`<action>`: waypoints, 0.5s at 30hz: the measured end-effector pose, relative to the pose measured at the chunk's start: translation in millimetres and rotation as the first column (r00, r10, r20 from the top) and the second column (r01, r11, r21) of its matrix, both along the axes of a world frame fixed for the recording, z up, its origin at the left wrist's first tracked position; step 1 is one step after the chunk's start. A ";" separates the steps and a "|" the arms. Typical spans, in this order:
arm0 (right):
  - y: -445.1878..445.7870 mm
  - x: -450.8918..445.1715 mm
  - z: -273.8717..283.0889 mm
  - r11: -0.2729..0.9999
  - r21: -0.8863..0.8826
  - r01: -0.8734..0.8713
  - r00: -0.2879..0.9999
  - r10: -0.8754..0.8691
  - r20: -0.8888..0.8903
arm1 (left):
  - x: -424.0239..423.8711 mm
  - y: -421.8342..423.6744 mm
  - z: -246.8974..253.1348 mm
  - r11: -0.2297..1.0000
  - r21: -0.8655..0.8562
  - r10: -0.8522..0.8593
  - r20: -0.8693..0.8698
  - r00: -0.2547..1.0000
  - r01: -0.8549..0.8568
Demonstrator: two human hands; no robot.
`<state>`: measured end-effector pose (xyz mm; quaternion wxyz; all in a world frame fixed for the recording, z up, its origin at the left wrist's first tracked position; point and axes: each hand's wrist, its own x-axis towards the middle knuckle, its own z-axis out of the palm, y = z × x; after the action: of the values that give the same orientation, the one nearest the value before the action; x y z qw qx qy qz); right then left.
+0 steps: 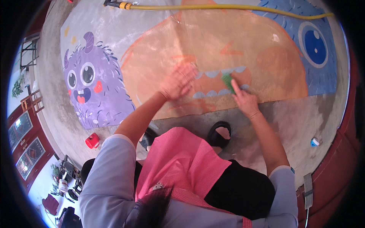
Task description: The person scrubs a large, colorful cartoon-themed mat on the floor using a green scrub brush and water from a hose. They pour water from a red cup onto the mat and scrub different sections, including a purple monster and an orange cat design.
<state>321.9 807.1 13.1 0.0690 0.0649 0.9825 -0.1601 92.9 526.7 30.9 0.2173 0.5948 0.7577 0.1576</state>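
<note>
Before me a large printed mat (159, 54) with cartoon monsters is spread on the floor, its surface wet and shiny. My right hand (245, 102) holds a green scouring pad (227, 81) against the orange monster's mouth, index finger stretched along it. To its left, my left hand (180, 81) is held flat at the other end of that mouth. It holds nothing, and its fingers are blurred. Whether the left palm presses on the mat or hovers just above it, I cannot tell.
A yellow hose (228, 7) with a black nozzle crosses the mat's far part. On the concrete floor (285, 119) are a red plastic cup (92, 140) at left and a small blue-and-white object (314, 142) at right. My feet in black sandals (219, 134) stand at the mat's near edge.
</note>
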 end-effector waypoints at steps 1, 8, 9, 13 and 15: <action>-4.1 0.6 6.6 0.999 0.007 -0.051 0.997 0.050 0.052 | -5.9 -7.2 6.3 0.992 0.012 0.127 -0.207 0.970 -0.127; 86.8 36.0 10.8 0.706 0.027 0.708 0.705 -0.703 -0.098 | 92.9 78.9 5.8 0.975 -0.088 0.180 -0.209 0.961 -0.202; 94.0 41.8 4.6 0.654 -0.028 0.756 0.632 -0.741 -0.226 | 113.7 88.9 0.7 0.994 -0.045 0.094 -0.179 0.979 -0.104; 53.1 32.4 12.5 0.691 -0.046 0.722 0.691 -0.723 0.000 | 134.8 99.9 -17.1 0.899 0.206 -0.364 -0.135 0.921 0.386; 40.7 38.2 5.9 0.761 -0.100 0.641 0.753 -0.649 -0.106 | 104.0 95.4 -23.6 0.904 0.313 -0.355 0.173 0.919 0.291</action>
<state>360.1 847.9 19.0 -0.0551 0.3866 0.8972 -0.2063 196.9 622.0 7.3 0.2385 0.7155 0.5884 0.2914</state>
